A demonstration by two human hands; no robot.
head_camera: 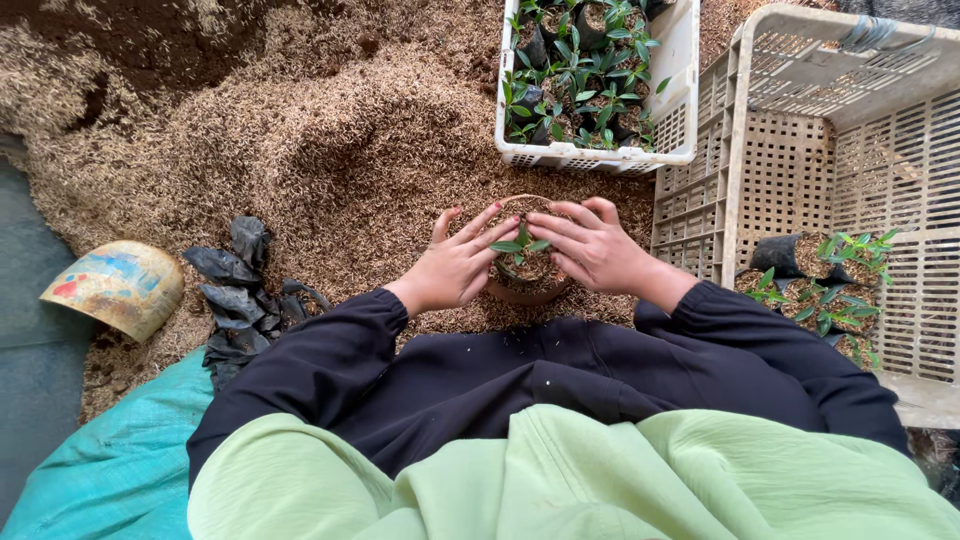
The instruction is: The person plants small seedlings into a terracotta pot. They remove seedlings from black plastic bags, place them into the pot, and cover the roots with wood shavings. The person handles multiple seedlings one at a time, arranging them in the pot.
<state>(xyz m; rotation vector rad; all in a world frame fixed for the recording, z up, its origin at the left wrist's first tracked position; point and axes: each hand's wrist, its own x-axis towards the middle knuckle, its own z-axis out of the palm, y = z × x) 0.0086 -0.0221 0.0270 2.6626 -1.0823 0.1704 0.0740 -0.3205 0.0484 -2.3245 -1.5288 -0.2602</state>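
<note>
A small green seedling (522, 243) stands in a brown round pot (524, 292) filled with husk mix, set on the pile of rice husks (330, 150). My left hand (455, 265) and my right hand (590, 245) are cupped on either side of the seedling. The fingers of both press on the filling around its stem. Black sleeves cover both arms.
A white crate (680, 70) of seedlings in black bags stands behind the pot. A larger slatted crate (850, 160) at the right holds a few bagged seedlings (820, 290). A heap of empty black bags (240, 290) and a curved scoop (115, 287) lie at the left.
</note>
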